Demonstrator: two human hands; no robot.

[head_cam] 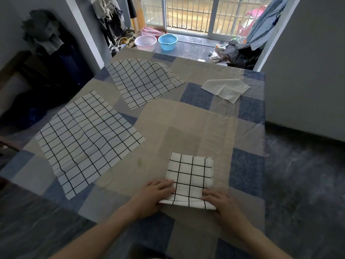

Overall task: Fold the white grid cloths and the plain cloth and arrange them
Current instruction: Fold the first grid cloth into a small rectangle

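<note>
A desk (196, 113) under a beige-and-blue patchwork cover faces a barred balcony door. The folded grid cloth (189, 177) lies at its near edge — left hand (152, 198) and right hand (222, 204) press flat, fingers straight, on its near corners.

A table under a beige and blue patchwork cover (248, 165) fills the room. Grey walls (308, 71) flank it, over a dark mottled floor (306, 193). Daylight enters through the barred sliding window (192, 14); pink (145, 43) and blue basins (167, 41) stand before it.

pink basin (145, 43) | blue basin (167, 41) | patchwork tablecloth (194, 116) | hanging clothes (110, 17)
</note>
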